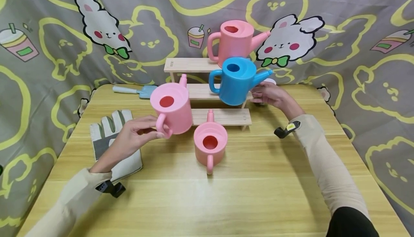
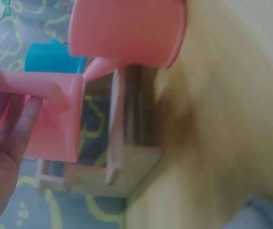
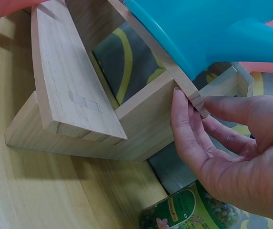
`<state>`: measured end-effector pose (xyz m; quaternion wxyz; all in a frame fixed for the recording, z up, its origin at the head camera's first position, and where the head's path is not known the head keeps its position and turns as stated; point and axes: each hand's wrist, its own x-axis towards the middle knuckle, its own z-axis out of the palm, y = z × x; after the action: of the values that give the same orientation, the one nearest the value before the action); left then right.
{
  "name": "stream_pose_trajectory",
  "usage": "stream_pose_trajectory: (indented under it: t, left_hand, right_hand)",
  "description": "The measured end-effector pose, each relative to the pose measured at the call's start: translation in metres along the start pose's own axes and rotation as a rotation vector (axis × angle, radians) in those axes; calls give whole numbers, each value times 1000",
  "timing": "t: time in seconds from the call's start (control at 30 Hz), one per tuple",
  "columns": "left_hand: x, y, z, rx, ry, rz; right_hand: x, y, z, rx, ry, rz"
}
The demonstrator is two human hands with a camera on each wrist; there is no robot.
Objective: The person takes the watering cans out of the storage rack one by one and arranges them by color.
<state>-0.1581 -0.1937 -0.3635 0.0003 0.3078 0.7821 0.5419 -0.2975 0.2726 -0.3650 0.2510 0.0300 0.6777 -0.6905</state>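
My left hand (image 1: 134, 133) grips the handle of a pink watering can (image 1: 181, 113), held up in front of the left part of a three-step wooden stand (image 1: 226, 116). My right hand (image 1: 273, 95) pinches the right end of the stand's middle board (image 3: 186, 88), thumb above and fingers below in the right wrist view. A blue watering can (image 1: 234, 89) stands on that board, spout to the right. Another pink watering can (image 1: 234, 46) is on the top step, and a third pink one (image 1: 202, 154) stands on the table before the stand, handle toward me.
A white and grey work glove (image 1: 129, 161) lies on the table at left, partly behind my left forearm. Behind it lies a light-blue trowel (image 1: 147, 92). A jar of small pellets with a green label (image 3: 179, 207) stands below my right hand. Patterned cloth (image 1: 145, 32) hangs behind the table.
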Motion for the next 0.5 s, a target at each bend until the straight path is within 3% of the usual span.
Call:
stream_pose_trajectory:
  t: [0.33, 0.5]
  left_hand:
    - [-32, -12, 21, -108, -101, -11]
    - [-43, -17, 31, -83, -87, 39]
  right_hand:
    - [0, 0, 0, 0, 2, -6]
    - [1, 0, -1, -10, 2, 2]
